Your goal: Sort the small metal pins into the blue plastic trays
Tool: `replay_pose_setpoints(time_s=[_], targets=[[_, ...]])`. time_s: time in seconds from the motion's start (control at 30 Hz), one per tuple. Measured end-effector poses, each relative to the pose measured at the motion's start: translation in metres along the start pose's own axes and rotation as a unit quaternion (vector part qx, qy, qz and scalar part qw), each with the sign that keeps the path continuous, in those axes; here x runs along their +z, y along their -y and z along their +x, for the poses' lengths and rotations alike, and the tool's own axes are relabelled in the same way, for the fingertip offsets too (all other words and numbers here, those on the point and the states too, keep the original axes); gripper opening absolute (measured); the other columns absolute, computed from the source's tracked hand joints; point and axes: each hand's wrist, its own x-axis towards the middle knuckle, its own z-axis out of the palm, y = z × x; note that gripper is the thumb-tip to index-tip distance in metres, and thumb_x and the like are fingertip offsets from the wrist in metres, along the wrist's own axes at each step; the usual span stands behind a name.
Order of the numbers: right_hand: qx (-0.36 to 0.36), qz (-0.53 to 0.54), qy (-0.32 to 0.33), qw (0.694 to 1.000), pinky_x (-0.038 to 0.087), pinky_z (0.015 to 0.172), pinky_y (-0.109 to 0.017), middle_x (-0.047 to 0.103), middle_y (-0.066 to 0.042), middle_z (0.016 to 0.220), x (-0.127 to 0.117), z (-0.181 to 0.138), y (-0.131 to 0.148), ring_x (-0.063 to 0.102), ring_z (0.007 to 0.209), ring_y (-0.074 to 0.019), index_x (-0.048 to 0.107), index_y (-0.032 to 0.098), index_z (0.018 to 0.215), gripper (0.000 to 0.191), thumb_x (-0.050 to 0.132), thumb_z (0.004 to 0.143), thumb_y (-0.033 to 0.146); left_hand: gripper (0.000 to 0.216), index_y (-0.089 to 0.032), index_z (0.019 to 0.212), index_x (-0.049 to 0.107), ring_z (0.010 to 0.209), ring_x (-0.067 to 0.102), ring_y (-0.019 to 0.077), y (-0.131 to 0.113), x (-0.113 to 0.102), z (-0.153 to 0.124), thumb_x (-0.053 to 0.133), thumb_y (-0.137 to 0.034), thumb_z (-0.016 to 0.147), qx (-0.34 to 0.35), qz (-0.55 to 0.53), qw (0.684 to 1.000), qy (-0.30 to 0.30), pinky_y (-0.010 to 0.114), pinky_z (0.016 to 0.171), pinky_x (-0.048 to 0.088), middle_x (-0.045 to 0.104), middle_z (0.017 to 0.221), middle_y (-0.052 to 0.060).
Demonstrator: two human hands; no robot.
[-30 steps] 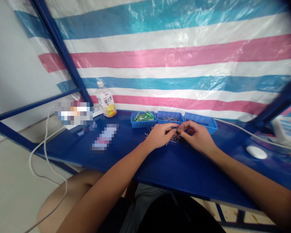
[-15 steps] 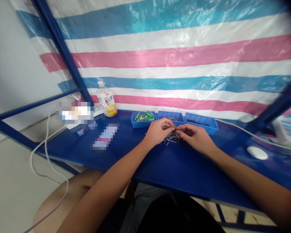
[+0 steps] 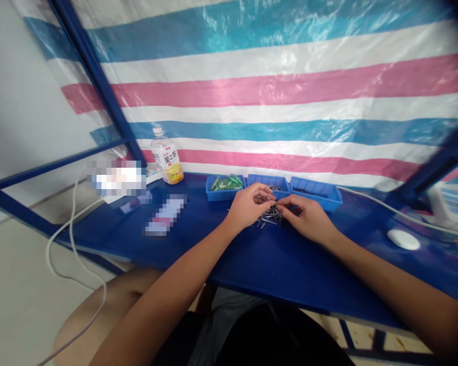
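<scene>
Hands meet over the loose pins (image 3: 269,219): left hand (image 3: 248,206) and right hand (image 3: 307,217) both pinched closed, contents too small to tell. Pile sits just near of the blue trays (image 3: 316,193), within easy reach.

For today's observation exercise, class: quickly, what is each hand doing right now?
Left hand: fingertips pinched over the metal pins; a held pin cannot be told.
Right hand: pinched beside it; holding anything cannot be told.

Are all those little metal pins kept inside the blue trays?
No, a loose heap of metal pins lies on the blue table in front of the blue trays, between the left hand and right hand.
</scene>
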Motion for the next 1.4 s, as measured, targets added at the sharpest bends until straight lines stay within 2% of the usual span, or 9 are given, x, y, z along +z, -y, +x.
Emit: replay_pose_setpoints(time_s=[0.23, 0.33, 0.47, 0.6, 0.73, 0.83, 0.93, 1.13, 1.4], targets=[[-0.019, -0.009, 0.039, 0.999, 0.053, 0.069, -0.039, 0.078, -0.004, 0.089, 0.002, -0.001, -0.001, 0.068, 0.074, -0.023, 0.08, 0.028, 0.102, 0.027, 0.062, 0.1, 0.048, 0.035, -0.017, 0.122, 0.068, 0.096, 0.077, 0.019, -0.003, 0.001, 0.0, 0.075, -0.014, 0.088, 0.007, -0.017, 1.0, 0.019, 0.034, 0.088, 0.063, 0.081, 0.111, 0.01], [-0.004, 0.018, 0.028, 0.999, 0.055, 0.071, -0.038, 0.079, -0.004, 0.09, 0.002, 0.002, -0.002, 0.07, 0.078, -0.0241, 0.078, 0.026, 0.098, 0.032, 0.061, 0.101, 0.053, 0.037, -0.017, 0.124, 0.066, 0.104, 0.077, 0.0218, -0.002, 0.001, 0.0, 0.079, -0.023, 0.091, 0.014, -0.033, 0.999, -0.007, 0.036, 0.093, 0.063, 0.079, 0.118, 0.014], [0.047, 0.046, -0.017, 0.998, 0.053, 0.064, -0.035, 0.078, -0.005, 0.082, 0.0, 0.012, -0.006, 0.068, 0.069, -0.023, 0.077, 0.023, 0.097, 0.045, 0.061, 0.098, 0.065, 0.036, -0.018, 0.128, 0.065, 0.107, 0.076, 0.0238, 0.003, -0.002, 0.002, 0.074, -0.035, 0.098, 0.012, -0.016, 0.998, -0.067, 0.039, 0.093, 0.063, 0.077, 0.12, 0.014], [0.131, -0.005, -0.032, 0.991, 0.039, 0.049, -0.034, 0.066, -0.003, 0.057, -0.007, 0.02, -0.012, 0.056, 0.048, -0.0199, 0.071, 0.023, 0.074, 0.057, 0.056, 0.097, 0.073, 0.035, -0.019, 0.129, 0.066, 0.104, 0.076, 0.0239, 0.006, -0.003, 0.003, 0.071, -0.039, 0.099, 0.014, 0.003, 0.997, -0.076, 0.039, 0.091, 0.063, 0.077, 0.116, 0.012], [0.048, -0.121, -0.04, 0.991, 0.043, 0.058, -0.036, 0.072, -0.004, 0.066, -0.019, 0.017, -0.018, 0.062, 0.057, -0.0232, 0.072, 0.025, 0.076, 0.045, 0.056, 0.101, 0.059, 0.033, -0.02, 0.128, 0.067, 0.104, 0.076, 0.024, 0.005, -0.003, 0.003, 0.07, -0.038, 0.1, 0.017, 0.007, 0.997, -0.072, 0.04, 0.091, 0.064, 0.077, 0.116, 0.012], [-0.014, -0.192, 0.007, 0.981, 0.05, 0.069, -0.039, 0.08, -0.006, 0.089, -0.024, 0.012, -0.026, 0.071, 0.073, -0.0267, 0.078, 0.026, 0.096, 0.026, 0.061, 0.1, 0.045, 0.031, -0.02, 0.127, 0.067, 0.103, 0.076, 0.024, 0.004, -0.002, 0.002, 0.07, -0.037, 0.101, 0.014, 0.008, 0.997, -0.07, 0.039, 0.089, 0.064, 0.077, 0.114, 0.012], [-0.06, -0.239, 0.054, 0.968, 0.055, 0.078, -0.042, 0.08, -0.01, 0.101, -0.023, 0.01, -0.036, 0.074, 0.088, -0.0308, 0.08, 0.026, 0.104, 0.019, 0.067, 0.095, 0.036, 0.03, -0.02, 0.127, 0.068, 0.102, 0.076, 0.0237, 0.003, -0.002, 0.002, 0.069, -0.036, 0.101, 0.011, 0.009, 0.997, -0.07, 0.04, 0.089, 0.064, 0.078, 0.113, 0.012], [-0.072, -0.234, 0.102, 0.964, 0.057, 0.087, -0.042, 0.079, -0.009, 0.109, -0.015, 0.009, -0.041, 0.075, 0.095, -0.0288, 0.079, 0.025, 0.11, 0.024, 0.059, 0.097, 0.023, 0.028, -0.019, 0.125, 0.068, 0.099, 0.076, 0.0231, 0.002, -0.002, 0.002, 0.069, -0.033, 0.1, 0.011, 0.012, 0.997, -0.073, 0.038, 0.085, 0.063, 0.078, 0.11, 0.012], [-0.061, -0.257, 0.115, 0.958, 0.056, 0.089, -0.039, 0.078, -0.011, 0.109, -0.016, 0.01, -0.035, 0.074, 0.097, -0.0278, 0.079, 0.021, 0.106, 0.023, 0.057, 0.1, 0.023, 0.027, -0.019, 0.125, 0.068, 0.1, 0.076, 0.0232, 0.005, -0.001, 0.003, 0.068, -0.033, 0.101, 0.014, 0.012, 0.998, -0.067, 0.037, 0.084, 0.063, 0.079, 0.11, 0.011]])
